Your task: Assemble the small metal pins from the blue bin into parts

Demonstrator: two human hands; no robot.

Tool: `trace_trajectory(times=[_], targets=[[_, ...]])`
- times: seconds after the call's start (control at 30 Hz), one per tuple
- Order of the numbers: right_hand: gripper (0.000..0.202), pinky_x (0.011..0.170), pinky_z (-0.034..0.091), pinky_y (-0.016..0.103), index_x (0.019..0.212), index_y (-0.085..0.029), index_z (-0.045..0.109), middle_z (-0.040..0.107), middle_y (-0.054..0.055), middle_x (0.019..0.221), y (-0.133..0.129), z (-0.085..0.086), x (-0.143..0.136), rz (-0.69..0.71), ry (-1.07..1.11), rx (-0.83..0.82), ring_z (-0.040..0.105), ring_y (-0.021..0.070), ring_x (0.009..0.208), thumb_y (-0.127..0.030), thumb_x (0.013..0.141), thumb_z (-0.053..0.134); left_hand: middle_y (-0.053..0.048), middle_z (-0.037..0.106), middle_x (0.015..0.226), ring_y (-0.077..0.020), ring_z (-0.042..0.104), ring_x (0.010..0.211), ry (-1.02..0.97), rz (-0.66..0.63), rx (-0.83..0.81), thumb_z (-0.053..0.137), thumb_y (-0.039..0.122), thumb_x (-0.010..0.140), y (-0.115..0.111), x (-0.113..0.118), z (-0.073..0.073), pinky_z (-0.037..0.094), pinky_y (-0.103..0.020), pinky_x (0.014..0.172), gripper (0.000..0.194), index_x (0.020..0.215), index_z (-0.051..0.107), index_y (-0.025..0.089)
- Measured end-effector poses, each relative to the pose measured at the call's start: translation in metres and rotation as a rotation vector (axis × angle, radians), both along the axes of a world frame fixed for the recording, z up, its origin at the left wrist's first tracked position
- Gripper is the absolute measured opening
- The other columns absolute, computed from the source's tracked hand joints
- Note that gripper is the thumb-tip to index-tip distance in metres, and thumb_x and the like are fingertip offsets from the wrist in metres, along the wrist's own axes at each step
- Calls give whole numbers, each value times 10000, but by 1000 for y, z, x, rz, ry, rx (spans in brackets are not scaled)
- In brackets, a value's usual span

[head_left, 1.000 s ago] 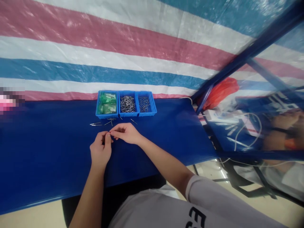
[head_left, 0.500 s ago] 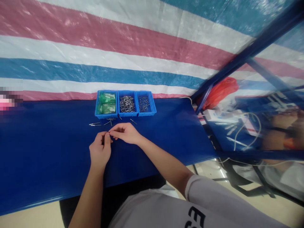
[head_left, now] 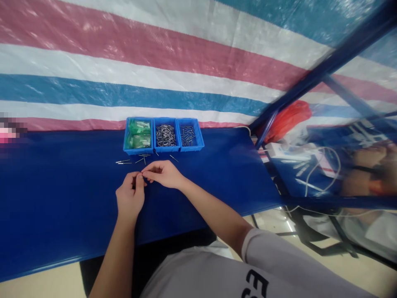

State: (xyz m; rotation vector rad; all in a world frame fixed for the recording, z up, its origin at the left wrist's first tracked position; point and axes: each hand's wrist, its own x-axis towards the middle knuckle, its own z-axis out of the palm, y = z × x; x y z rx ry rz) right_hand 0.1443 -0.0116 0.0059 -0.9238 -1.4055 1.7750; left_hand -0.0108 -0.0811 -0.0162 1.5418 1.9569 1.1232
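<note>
Over the blue table (head_left: 77, 186), my left hand (head_left: 130, 196) and my right hand (head_left: 164, 174) meet at their fingertips. Both are closed in a pinch, and whatever lies between the fingers is too small or hidden to make out. Just beyond them several thin metal pins (head_left: 143, 158) lie loose on the table. Three joined blue bins stand behind these: the left bin (head_left: 132, 152) holds green packets (head_left: 140, 140), the middle bin (head_left: 167, 149) many metal pins (head_left: 166, 135), and the right bin (head_left: 195, 148) fewer pins.
A striped plastic sheet (head_left: 155, 66) hangs behind the table. On the right stands a blue metal frame (head_left: 288, 93), with a red bag (head_left: 290, 120), a white box and cables beyond it. A blurred person (head_left: 366, 174) is at the far right.
The blurred person at the far right has moved an arm or hand. My hands keep almost the same pose and place.
</note>
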Motion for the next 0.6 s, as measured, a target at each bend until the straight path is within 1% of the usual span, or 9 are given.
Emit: trace_trajectory(times=[0.37, 0.6], targets=[[166, 665, 540, 246, 930, -125, 760, 731, 34, 787, -1, -1, 0, -7, -2, 16, 650, 102, 667, -263, 839, 776, -16, 737, 765, -138, 707, 723, 0, 3, -15, 539, 447, 975, 0, -1, 0, 534, -236, 725, 304, 1041, 701, 199], [181, 650, 540, 238, 944, -119, 756, 730, 34, 794, 0, -6, -1, -9, 1, 56, 644, 97, 662, -275, 852, 755, -7, 733, 762, -131, 699, 717, -2, 12, -19, 532, 446, 973, 0, 0, 0, 525, -229, 713, 303, 1037, 702, 204]])
